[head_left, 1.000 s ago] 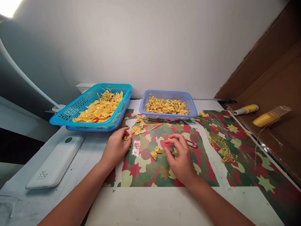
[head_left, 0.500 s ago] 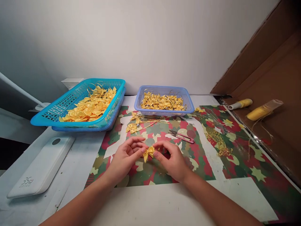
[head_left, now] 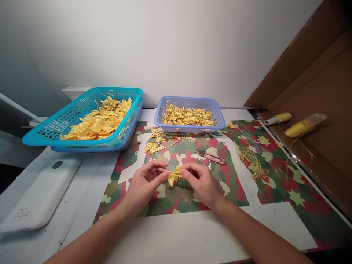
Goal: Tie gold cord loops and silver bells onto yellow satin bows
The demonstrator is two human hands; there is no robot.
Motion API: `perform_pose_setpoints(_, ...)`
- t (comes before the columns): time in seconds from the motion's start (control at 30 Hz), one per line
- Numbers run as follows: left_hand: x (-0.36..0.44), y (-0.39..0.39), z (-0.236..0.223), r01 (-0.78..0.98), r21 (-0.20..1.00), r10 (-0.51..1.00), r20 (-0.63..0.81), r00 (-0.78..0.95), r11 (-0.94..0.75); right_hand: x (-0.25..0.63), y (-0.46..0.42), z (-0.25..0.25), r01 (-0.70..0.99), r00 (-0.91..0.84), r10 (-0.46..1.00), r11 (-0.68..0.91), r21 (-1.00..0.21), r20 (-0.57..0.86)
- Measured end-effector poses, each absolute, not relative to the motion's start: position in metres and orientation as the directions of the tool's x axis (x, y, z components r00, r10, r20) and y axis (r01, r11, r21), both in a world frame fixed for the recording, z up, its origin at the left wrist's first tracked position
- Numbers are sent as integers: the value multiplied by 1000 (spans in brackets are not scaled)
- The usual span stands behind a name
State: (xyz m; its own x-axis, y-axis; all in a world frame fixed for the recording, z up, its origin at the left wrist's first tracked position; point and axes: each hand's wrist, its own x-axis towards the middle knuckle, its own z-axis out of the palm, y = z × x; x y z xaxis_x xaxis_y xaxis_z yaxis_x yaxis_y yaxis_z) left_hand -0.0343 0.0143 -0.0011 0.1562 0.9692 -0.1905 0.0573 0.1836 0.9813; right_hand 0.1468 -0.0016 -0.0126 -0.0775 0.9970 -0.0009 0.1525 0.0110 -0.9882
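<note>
From my remote seat, I have one yellow bow (head_left: 174, 176) raised between the two hands, over the near middle of the patterned covering (head_left: 176, 207) on the desk (head_left: 165, 238). The left hand (head_left: 145, 185) pinches its left end and the right hand (head_left: 202, 183) its right end, both sets of fingers narrow on the ribbon.

As I judge it, this bow is mid-handling: its loops and tails are formed, but I can make out no cord on it. Just beyond, a few finished-looking bows (head_left: 151, 147) lie beside gold cords (head_left: 176, 138). More fill the turquoise basket (head_left: 68, 143) at far left and the periwinkle basket (head_left: 189, 129) at far centre (some with cord loops poking up), so plenty appears made; how much remains I cannot tell. The pink-handled snips (head_left: 217, 158) lie untouched to the right.

For writing, the white power bank (head_left: 41, 198) at near left shows what I read as "35W"; I find no legible brand anywhere.
</note>
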Motion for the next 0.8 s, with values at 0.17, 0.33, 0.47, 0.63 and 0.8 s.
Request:
perform_pose_setpoints(0.17, -48, 27, 1, 368, 928, 987, 107, -119, -56, 155, 2, -13, 304, 55, 985, 140, -942, 164)
perform_pose_setpoints(0.33, -68, 41, -2, 795, 534, 871, 491, -15, -287, 159, 3, -17, 530, -32, 964, 241, -813, 265)
perform_pose_setpoints(0.47, -72, 46, -8, 866, 327, 869, 446, 212, -379, 157, 1, -20, 684, -200, 947, 320, -655, 253)
perform_pose_setpoints(0.63, -61, 38, -8, 785, 347, 832, 424, 357, -513, 157, 1, -22, 744, -235, 949, 315, -590, 211)
perform_pose_setpoints(0.8, -45, 22, -6, 651, 459, 796, 321, 514, -605, 156, 2, -22, 724, -214, 947, 318, -613, 239)
